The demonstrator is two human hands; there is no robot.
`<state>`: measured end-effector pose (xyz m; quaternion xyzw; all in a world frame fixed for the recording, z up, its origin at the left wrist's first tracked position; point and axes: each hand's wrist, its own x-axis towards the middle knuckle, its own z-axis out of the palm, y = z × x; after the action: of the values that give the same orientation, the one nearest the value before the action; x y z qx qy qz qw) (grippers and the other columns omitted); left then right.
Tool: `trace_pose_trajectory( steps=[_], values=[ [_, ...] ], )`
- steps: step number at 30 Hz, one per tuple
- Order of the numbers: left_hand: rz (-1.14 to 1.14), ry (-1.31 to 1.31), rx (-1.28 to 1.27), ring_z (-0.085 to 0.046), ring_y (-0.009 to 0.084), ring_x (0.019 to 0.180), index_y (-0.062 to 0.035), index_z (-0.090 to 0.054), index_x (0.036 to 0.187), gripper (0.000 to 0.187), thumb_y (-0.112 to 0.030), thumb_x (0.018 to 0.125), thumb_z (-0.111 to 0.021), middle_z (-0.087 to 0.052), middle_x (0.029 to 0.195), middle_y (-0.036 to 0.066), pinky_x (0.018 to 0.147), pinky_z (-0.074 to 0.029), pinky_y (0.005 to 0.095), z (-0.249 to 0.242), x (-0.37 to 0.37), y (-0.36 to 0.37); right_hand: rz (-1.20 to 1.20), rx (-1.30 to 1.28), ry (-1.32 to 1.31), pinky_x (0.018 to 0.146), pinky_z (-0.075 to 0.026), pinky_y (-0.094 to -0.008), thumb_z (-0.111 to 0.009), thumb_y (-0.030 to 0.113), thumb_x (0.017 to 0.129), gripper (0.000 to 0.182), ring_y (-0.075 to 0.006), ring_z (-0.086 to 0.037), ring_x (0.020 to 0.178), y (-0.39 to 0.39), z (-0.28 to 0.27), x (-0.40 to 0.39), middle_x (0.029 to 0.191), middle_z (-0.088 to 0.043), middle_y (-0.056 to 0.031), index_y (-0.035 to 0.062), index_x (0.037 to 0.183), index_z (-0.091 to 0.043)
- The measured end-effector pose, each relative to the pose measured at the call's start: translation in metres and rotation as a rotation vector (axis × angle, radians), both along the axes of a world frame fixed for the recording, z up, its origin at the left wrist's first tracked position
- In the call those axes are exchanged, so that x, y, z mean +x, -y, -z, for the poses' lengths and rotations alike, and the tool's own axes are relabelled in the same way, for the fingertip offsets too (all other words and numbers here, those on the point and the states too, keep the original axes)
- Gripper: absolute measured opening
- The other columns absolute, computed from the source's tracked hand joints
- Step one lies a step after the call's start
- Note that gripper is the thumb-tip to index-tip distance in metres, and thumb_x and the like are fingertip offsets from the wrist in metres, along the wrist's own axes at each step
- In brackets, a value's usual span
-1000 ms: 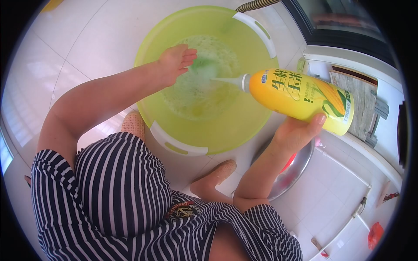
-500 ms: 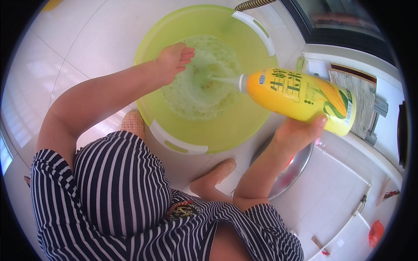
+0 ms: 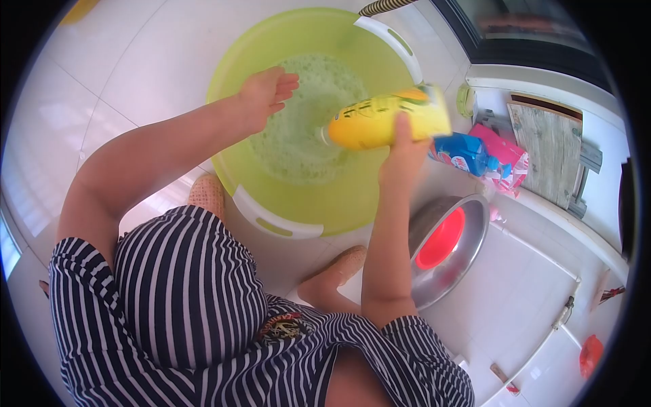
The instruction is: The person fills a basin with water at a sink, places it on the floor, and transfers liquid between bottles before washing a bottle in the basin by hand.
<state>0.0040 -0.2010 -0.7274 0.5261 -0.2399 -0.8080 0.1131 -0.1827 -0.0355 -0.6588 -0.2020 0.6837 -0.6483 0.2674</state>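
Observation:
My right hand (image 3: 400,159) is wrapped round a yellow plastic bottle (image 3: 380,121) with a corn picture and green lettering, slightly blurred. The bottle lies nearly level, its white neck pointing left over the big green tub (image 3: 352,203). I cannot make out a stream at its mouth. Inside the tub is foamy, whitish-green water (image 3: 308,159). My left hand (image 3: 266,98) hovers above the tub's left side, fingers stretched out and holding nothing.
Right of the tub stand a blue bottle (image 3: 464,152) and a pink packet (image 3: 505,159). A metal basin (image 3: 468,258) with a red bowl (image 3: 441,237) leans nearby. A wooden board (image 3: 542,149) rests against the wall. My feet (image 3: 342,268) are close to the tub.
The yellow bottle has moved left, further over the tub, uncovering the blue bottle and pink packet. Liquid streamed from its mouth earlier. My left hand has barely moved.

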Motion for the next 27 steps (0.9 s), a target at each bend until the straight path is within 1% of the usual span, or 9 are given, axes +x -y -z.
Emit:
trace_pose_trajectory(
  steps=[3,4,9,14,17,19,20,22,27],
  values=[
    [0.030,-0.038,-0.041,-0.048,0.0232,0.132,-0.0081,-0.061,0.131,0.044,-0.038,0.102,-0.048,-0.059,0.139,0.006,0.114,-0.034,0.0396,-0.001,-0.001,0.003,-0.002,0.077,-0.399,0.100,-0.048,-0.0363,-0.073,0.008,0.089,0.064,-0.0221,-0.058,0.117,0.006,0.015,0.012,0.130,-0.056,-0.0152,-0.0020,0.141,-0.037],
    [0.125,-0.079,-0.148,-0.048,0.0233,0.132,-0.0071,-0.059,0.134,0.047,-0.039,0.100,-0.052,-0.057,0.141,0.007,0.114,-0.034,0.0398,-0.002,0.000,0.004,0.001,-0.058,-0.123,0.100,-0.049,-0.0379,-0.070,0.013,0.093,0.058,-0.0226,-0.059,0.118,0.007,0.014,0.010,0.130,-0.057,-0.0138,-0.0003,0.141,-0.041],
    [0.683,-0.106,-0.543,-0.043,0.0224,0.138,-0.0039,-0.042,0.149,0.068,-0.039,0.095,-0.065,-0.053,0.144,0.014,0.114,-0.035,0.0386,-0.044,-0.004,-0.020,0.011,-0.149,0.410,0.105,-0.046,-0.0440,-0.060,0.027,0.101,0.051,-0.0256,-0.056,0.124,0.008,0.000,0.011,0.135,-0.055,-0.0106,0.0064,0.144,-0.041],
    [0.949,-0.352,-0.427,-0.059,0.0165,0.099,-0.0031,-0.042,0.146,0.068,-0.030,0.091,-0.070,-0.063,0.112,0.008,0.091,-0.048,0.0330,-0.051,-0.001,-0.013,-0.099,-0.190,0.695,0.109,-0.042,-0.0449,-0.054,0.035,0.104,0.054,-0.0266,-0.049,0.132,-0.006,0.017,0.006,0.144,-0.049,-0.0106,0.0085,0.147,-0.038],
    [0.980,-0.242,-0.430,-0.058,0.0138,0.085,-0.0026,-0.047,0.140,0.061,-0.028,0.090,-0.070,-0.061,0.100,0.005,0.082,-0.049,0.0317,-0.048,0.003,-0.013,-0.082,0.065,0.420,0.114,-0.036,-0.0457,-0.067,0.038,0.096,0.071,-0.0279,-0.044,0.137,-0.017,0.025,0.004,0.149,-0.045,-0.0120,0.0078,0.151,-0.034],
    [1.032,-0.191,-0.428,-0.058,0.0138,0.085,-0.0024,-0.049,0.137,0.058,-0.028,0.090,-0.070,-0.062,0.101,0.005,0.082,-0.049,0.0314,-0.045,0.007,-0.011,-0.146,0.462,-0.914,0.117,-0.028,-0.0486,-0.079,0.041,0.083,0.088,-0.0290,-0.043,0.137,-0.018,0.022,0.018,0.146,-0.048,-0.0120,0.0058,0.150,-0.035],
    [1.087,-0.140,-0.424,-0.059,0.0139,0.086,-0.0022,-0.050,0.134,0.055,-0.029,0.090,-0.070,-0.062,0.102,0.006,0.082,-0.050,0.0311,-0.041,0.010,-0.011,-0.146,0.461,-0.913,0.117,-0.028,-0.0486,-0.079,0.041,0.083,0.088,-0.0290,-0.043,0.137,-0.015,0.017,0.024,0.146,-0.048,-0.0120,0.0058,0.150,-0.035],
    [1.113,-0.142,-0.387,-0.060,0.0153,0.089,-0.0019,-0.051,0.133,0.055,-0.029,0.090,-0.070,-0.063,0.104,0.007,0.084,-0.050,0.0319,-0.035,0.012,-0.018,-0.821,0.607,-1.059,0.119,-0.024,-0.0521,-0.087,0.038,0.069,0.106,-0.0320,-0.041,0.138,-0.009,0.005,0.034,0.145,-0.047,-0.0138,0.0059,0.153,-0.031],
    [1.321,-0.157,-0.565,-0.063,0.0230,0.097,0.0006,-0.052,0.133,0.056,-0.037,0.093,-0.066,-0.064,0.118,0.014,0.092,-0.052,0.0359,-0.005,0.016,-0.022,-1.145,0.635,-1.033,0.116,-0.028,-0.0535,-0.087,0.030,0.067,0.093,-0.0306,-0.044,0.133,-0.006,0.032,0.031,0.138,-0.050,-0.0127,0.0105,0.146,-0.041]
  ],
)
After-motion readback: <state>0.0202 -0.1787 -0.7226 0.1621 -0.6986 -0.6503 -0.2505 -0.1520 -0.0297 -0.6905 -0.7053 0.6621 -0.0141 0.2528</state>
